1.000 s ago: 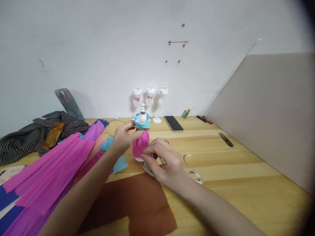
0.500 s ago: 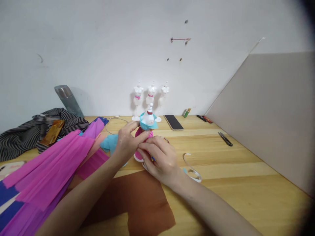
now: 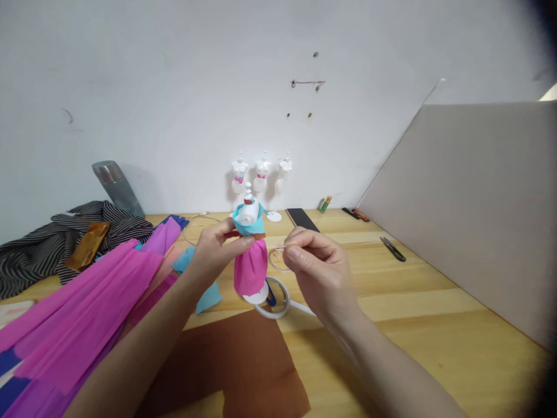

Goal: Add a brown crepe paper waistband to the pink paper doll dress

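My left hand (image 3: 215, 247) is closed around the waist of a small white dress-form mannequin (image 3: 249, 216), its thumb across the front. The figure wears a light blue top (image 3: 255, 226), a bit of brown at the waist and a pink skirt (image 3: 251, 270); a red band circles its neck. It leans slightly, with its white base low near the table. To the right, apart from the mannequin, my right hand (image 3: 324, 270) pinches thumb and forefinger together. A thin pale bit shows at those fingertips, too small to name. A roll of white tape (image 3: 273, 315) lies beside the base.
Three more mannequins (image 3: 261, 168) stand by the wall. Pink and purple crepe paper (image 3: 87, 296), a striped cloth (image 3: 126, 229) and a bottle (image 3: 119, 188) are at left. Brown paper (image 3: 235, 354) lies in front. A phone (image 3: 302, 219) and thread snips (image 3: 393, 249) are at right.
My right hand has come away from the mannequin's skirt and moved right, uncovering the skirt and the tape roll. The left hand keeps its hold. The view has shifted slightly.
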Tool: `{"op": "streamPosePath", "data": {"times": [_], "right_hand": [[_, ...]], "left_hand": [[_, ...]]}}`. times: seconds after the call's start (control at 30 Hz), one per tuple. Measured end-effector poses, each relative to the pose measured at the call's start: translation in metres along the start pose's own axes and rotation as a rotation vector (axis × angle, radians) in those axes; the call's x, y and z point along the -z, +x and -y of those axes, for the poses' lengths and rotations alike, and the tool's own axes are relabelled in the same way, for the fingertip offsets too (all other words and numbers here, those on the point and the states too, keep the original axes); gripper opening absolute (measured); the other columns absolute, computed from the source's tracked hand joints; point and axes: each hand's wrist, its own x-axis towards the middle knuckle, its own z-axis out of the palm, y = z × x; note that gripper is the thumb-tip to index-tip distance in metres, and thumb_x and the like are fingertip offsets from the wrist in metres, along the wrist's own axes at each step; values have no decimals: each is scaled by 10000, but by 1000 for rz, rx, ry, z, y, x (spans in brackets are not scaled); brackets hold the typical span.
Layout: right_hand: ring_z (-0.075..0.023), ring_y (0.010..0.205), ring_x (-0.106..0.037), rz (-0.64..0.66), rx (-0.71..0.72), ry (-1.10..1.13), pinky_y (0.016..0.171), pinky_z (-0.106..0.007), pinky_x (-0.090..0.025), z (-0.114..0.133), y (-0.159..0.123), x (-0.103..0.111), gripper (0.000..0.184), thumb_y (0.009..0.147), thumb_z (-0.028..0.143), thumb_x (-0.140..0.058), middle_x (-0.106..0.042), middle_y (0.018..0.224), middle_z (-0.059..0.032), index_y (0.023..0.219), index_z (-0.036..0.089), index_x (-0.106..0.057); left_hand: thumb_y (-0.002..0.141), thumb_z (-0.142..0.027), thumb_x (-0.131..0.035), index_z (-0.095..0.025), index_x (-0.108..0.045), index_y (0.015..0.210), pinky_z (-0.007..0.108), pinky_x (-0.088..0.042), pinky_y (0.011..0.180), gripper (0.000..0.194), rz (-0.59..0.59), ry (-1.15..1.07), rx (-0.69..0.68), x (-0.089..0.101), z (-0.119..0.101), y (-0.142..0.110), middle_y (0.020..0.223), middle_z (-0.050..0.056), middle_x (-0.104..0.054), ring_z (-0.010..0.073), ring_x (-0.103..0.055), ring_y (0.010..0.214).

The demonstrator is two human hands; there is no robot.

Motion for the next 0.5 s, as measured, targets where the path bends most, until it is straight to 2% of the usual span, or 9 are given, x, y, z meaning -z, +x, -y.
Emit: {"op": "streamPosePath", "data": {"times": [0.07,0.17,0.27,0.37,0.5], "right_hand": [[-105,563,-492,-42,94,-81,518,-240,-399,4,1,4,80,746,165,-692,-556,586,20,669,187,-684],[-118,588,-518,-36,226,-241,536,-258,-414,7,-2,4,99,771,134,-685,-586,613,10,701,202,-703],[-124,568,-523,-21,366,-404,522,-271,-415,10,-7,0,119,774,102,-683,-595,598,6,722,204,-713],[-124,558,-535,-17,495,-487,506,-268,-430,13,-10,-4,160,761,57,-685,-613,600,5,766,213,-722],[-111,557,-542,-8,574,-528,487,-245,-437,16,-12,-6,197,760,22,-675,-616,623,2,811,206,-724]], "left_hand": [[737,-291,-714,-173,-728,954,363,-507,904,248,100,-96,17,9,3,1,1001,68,-733,253,-649,1009],[676,-315,-766,-172,-731,959,361,-545,840,319,206,-177,14,19,6,1,1015,87,-731,273,-659,991],[647,-357,-782,-162,-738,895,358,-567,765,319,219,-145,0,24,10,1,1007,115,-729,302,-654,995],[624,-359,-801,-162,-733,822,380,-558,805,288,223,-54,-69,27,17,2,1010,128,-723,335,-624,1057],[637,-387,-791,-170,-721,816,387,-533,860,290,261,-19,-193,33,30,4,1011,111,-714,332,-608,1081]]}}
